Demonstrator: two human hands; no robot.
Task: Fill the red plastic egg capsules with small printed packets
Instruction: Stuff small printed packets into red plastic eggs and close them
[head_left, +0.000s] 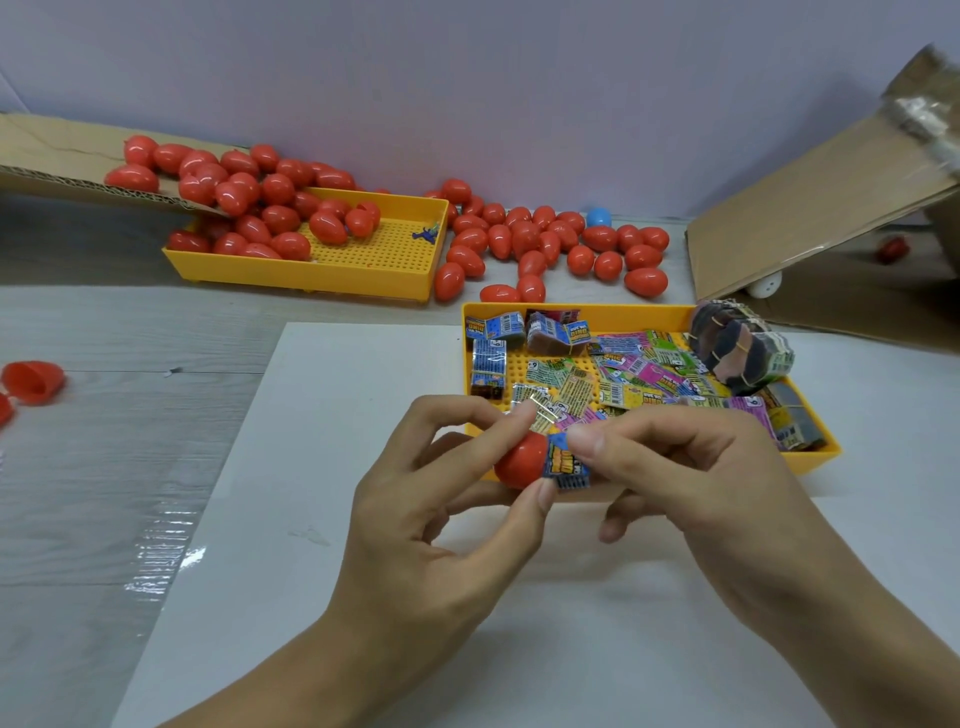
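A glossy red egg capsule (521, 461) meets a blue packet (566, 464) with yellow lettering and a barcode. Pink, green, yellow and blue printed packets (639, 371) fill a perforated yellow tray (597, 315) on a white sheet (337, 415); one blue egg (598, 216) sits among red ones near the tabletop's far edge.

Red egg half (521, 460) in left hand (431, 525), blue printed packet (566, 464) pinched by right hand (691, 483).

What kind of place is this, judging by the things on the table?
Probably a small hand-packing workstation, not a home table. Many identical red eggs lie in a heap, a yellow tray holds sorted printed packets, and open cardboard boxes stand at the sides.
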